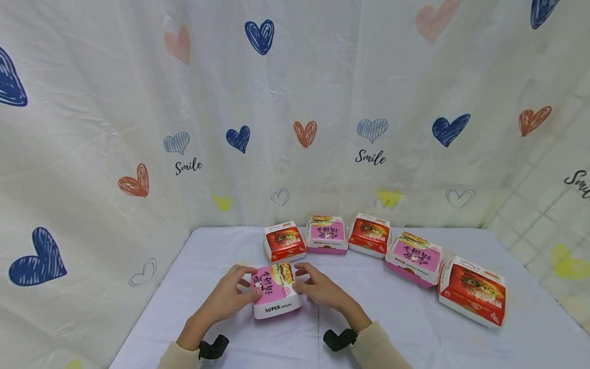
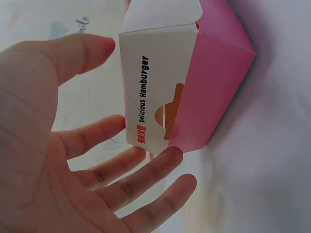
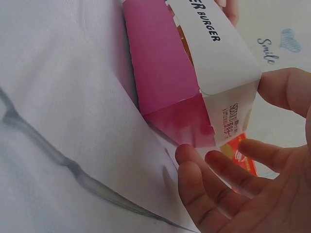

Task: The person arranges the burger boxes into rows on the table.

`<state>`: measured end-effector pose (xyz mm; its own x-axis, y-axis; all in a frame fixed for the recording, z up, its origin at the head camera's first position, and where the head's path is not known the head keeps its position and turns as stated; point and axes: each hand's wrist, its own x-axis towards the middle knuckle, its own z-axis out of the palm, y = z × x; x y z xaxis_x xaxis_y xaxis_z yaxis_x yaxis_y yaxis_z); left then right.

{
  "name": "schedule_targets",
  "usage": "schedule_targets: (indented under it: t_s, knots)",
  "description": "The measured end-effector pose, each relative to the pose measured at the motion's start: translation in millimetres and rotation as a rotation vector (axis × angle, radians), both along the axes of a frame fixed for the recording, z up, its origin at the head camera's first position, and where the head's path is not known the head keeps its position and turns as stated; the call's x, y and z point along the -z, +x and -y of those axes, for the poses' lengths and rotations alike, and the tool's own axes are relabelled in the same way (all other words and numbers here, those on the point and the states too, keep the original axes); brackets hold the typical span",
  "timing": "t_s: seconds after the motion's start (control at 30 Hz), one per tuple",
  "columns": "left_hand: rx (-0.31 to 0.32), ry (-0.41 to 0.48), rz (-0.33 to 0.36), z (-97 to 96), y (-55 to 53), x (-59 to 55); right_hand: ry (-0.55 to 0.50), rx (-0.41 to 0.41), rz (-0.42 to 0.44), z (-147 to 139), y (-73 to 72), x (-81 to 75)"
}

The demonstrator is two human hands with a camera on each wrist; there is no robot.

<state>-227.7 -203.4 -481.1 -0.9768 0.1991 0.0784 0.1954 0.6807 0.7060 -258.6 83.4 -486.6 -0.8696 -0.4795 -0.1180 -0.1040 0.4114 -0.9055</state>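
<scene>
A pink and white paper burger box lies in front of the person, its end showing "SUPER BURGER" turned toward the near side. At its left edge is the left hand, thumb and index fingertips right at the side, the other fingers spread loosely. The left wrist view shows this hand's fingers beside the white and pink end wall. The right hand flanks the opposite edge. In the right wrist view its thumb meets a corner of the lid, while the relaxed fingers hang below the side wall.
Behind and to the right, several more burger boxes form a curved row: a red one, a pink one, another red one, a pink one and a larger-looking red one. A white cloth covers the table; a heart-print curtain hangs behind.
</scene>
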Motion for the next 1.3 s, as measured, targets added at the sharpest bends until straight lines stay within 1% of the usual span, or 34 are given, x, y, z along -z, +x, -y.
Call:
schedule_targets:
  t_s: [0.13, 0.4, 0.67, 0.9, 1.13, 1.3]
  knots:
    - [0.038, -0.003, 0.030, -1.8, -0.2, -0.3, -0.015, -0.002, -0.004, 1.1, 0.7, -0.6]
    - [0.085, -0.016, 0.037, -5.4, 1.2, -2.0, -0.020, 0.001, 0.003, 2.0, 2.0, -0.5]
    - [0.092, -0.007, 0.048, -5.7, 3.0, -2.0, -0.006, -0.003, 0.006, 2.8, 1.4, 3.3]
    - [0.102, 0.011, 0.066, -5.0, 4.7, -2.6, -0.015, -0.014, -0.012, 3.2, 1.5, 3.7]
    - [0.116, 0.000, 0.053, -0.8, 2.1, 2.6, -0.023, -0.010, -0.026, 3.7, 1.1, 3.4]
    - [0.137, 0.014, 0.050, 1.9, 1.1, 2.4, -0.027, 0.002, -0.035, 2.9, 0.3, 3.8]
